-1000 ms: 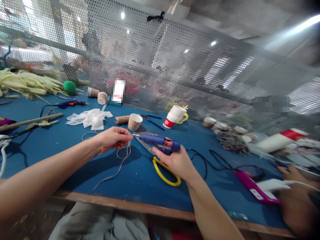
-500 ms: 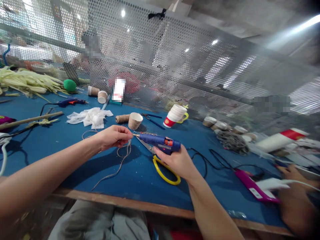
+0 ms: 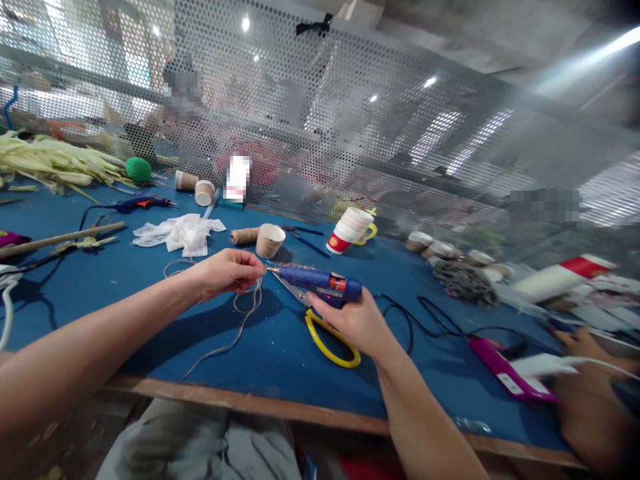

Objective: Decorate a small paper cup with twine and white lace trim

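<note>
Blue tabletop (image 3: 285,353) — thin, wavy twine (image 3: 245,327)

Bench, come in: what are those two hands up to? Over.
Right hand gripping blue glue gun. Left hand pinched shut near its nozzle, any hold too small to tell. Twine below; yellow-handled scissors beneath the gun.

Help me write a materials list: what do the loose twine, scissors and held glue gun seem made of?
Loose twine: probably jute, matte; brown, stringy strand.
Scissors: probably metal blades, grey with a dull shine; yellow handle, smooth, perhaps plastic.
Glue gun: likely plastic; smooth blue casing, soft sheen.
</note>
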Tool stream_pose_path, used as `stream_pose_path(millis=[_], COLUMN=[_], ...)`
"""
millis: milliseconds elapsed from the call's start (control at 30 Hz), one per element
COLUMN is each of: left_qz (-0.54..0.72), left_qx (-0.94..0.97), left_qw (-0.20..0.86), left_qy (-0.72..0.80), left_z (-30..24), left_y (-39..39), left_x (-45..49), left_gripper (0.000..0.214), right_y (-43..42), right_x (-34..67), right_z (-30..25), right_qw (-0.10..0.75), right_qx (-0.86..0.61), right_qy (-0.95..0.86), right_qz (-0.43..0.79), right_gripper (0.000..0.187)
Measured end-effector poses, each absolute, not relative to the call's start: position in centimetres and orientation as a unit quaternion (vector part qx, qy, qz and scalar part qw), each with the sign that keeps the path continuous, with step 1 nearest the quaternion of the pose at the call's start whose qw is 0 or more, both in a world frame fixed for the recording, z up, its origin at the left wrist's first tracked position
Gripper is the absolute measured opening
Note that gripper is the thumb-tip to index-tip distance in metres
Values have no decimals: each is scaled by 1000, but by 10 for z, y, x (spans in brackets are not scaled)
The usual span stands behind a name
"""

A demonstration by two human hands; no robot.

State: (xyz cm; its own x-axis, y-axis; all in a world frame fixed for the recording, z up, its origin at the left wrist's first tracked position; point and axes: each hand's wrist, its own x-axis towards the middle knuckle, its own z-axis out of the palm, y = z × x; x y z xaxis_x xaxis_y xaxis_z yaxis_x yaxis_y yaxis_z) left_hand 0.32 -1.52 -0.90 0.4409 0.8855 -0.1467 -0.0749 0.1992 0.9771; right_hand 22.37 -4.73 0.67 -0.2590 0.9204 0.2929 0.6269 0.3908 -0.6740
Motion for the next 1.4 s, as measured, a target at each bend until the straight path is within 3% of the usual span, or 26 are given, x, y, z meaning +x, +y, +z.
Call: stream_pose_path(millis=[1400], left_qz=[364], left_qx=[544], left_qw=[641], left_qy=[401], left_z=[-9], left_y=[-15], left_x=[3], left_gripper=[8], right_y=[-53], right_x=[218], right_z=[19], right_qw=[353], right_qx=[-516], right_qy=[-751], right_qz=[214], right_gripper=[17])
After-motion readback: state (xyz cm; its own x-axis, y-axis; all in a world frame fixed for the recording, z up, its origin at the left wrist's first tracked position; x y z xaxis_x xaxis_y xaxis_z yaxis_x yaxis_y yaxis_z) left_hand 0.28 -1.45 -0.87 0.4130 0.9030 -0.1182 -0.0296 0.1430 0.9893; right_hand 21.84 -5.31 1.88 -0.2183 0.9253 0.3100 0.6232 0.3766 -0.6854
